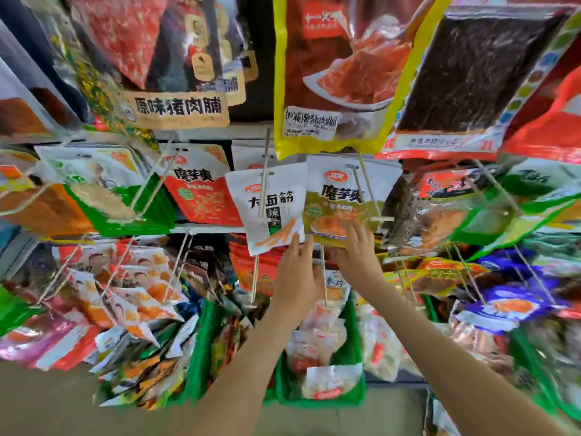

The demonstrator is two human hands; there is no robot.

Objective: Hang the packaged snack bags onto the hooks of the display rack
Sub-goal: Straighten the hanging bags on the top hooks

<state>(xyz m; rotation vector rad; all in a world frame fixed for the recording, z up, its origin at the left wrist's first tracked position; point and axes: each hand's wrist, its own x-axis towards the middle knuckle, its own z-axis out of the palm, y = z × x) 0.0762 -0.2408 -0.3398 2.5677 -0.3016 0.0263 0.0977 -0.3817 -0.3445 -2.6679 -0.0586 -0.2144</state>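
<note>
Head view. I judge the olive bag (333, 199) already seated on its hook (382, 219), just beside the white bag (270, 209). Left hand (295, 275): fingers straight and together, tips at the white bag's lower corner. Right hand (358, 256): fingers slightly spread against the olive bag's lower edge (I see no pinch). The rack looks mostly full. The green bin (330, 402) below holds loose packets, probably yet to hang.
</note>
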